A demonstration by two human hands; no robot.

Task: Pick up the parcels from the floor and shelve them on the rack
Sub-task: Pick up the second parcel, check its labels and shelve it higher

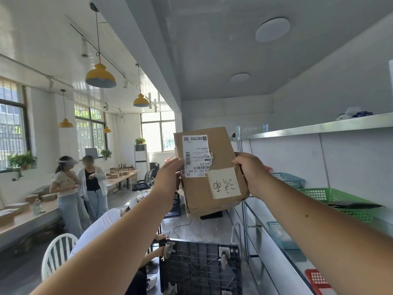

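Observation:
I hold a brown cardboard parcel [214, 188] up in front of me at about head height. It carries a white shipping label and a cream note with handwriting. My left hand [169, 179] grips its left edge and my right hand [249, 173] grips its right edge. The metal rack [319, 129] runs along the right wall, and the parcel hangs in the air just left of it, level with the gap under its top shelf.
On the rack sit a green basket [331, 196], blue baskets [289, 179] and a red basket [316, 279]. An upturned black trolley [200, 269] with castors stands below. A seated person in white [102, 228] is at lower left, and two people [78, 188] stand by tables.

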